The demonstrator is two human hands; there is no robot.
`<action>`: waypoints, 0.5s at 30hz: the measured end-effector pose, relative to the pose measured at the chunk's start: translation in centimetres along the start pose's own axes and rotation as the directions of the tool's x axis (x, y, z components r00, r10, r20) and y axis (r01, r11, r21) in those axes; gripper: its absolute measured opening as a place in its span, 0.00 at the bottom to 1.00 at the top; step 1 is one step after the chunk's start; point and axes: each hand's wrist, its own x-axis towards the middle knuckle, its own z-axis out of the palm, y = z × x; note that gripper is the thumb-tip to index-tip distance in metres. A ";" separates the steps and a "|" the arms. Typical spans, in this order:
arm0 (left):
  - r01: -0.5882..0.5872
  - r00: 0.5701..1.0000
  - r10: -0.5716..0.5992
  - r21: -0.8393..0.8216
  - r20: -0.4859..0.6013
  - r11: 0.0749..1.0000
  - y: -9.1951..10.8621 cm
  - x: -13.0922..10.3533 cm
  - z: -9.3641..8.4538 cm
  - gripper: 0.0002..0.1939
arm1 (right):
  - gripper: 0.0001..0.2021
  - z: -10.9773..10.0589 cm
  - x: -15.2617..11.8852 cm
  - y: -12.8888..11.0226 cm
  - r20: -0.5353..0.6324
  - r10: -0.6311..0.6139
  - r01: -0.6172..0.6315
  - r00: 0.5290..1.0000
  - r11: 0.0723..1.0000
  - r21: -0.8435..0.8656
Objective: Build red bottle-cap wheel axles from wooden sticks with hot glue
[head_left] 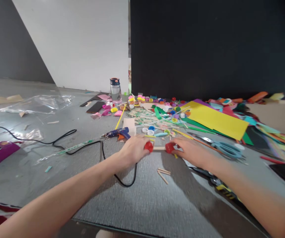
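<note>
Near the middle of the table, a short pale stick [159,148] runs between two red bottle caps. My left hand [136,147] is closed on the left red cap [148,146]. The fingers of my right hand [188,150] close round the right red cap [169,147]. Below the stick, several short wooden pieces [163,172] lie on the table. A blue glue gun [119,133] rests just beyond my left hand, and white and blue caps [150,131] are behind the stick.
Blue-handled scissors [226,149] and yellow sheets [214,120] lie at the right. A water bottle [115,90] stands at the back. A black cable [102,145] loops across the left, near a purple power strip [1,153]. Thin sticks [144,115] and craft scraps cover the far middle.
</note>
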 end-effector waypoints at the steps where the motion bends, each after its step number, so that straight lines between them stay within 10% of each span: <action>1: -0.001 1.000 0.001 0.004 -0.005 1.000 -0.5 0.8 0.1 0.13 | 0.09 0.1 0.8 0.2 -0.012 0.012 -0.012 1.000 1.000 -0.012; 7: -0.036 0.994 0.036 0.003 -0.103 0.999 -3.2 3.8 0.5 0.18 | 0.13 -2.4 0.6 1.7 -0.082 0.104 -0.111 0.991 0.990 -0.087; 15: -0.065 0.971 0.052 -0.051 -0.233 0.997 -4.5 1.4 -1.4 0.16 | 0.12 -2.2 -15.8 4.1 0.035 0.208 -0.203 0.977 0.971 -0.125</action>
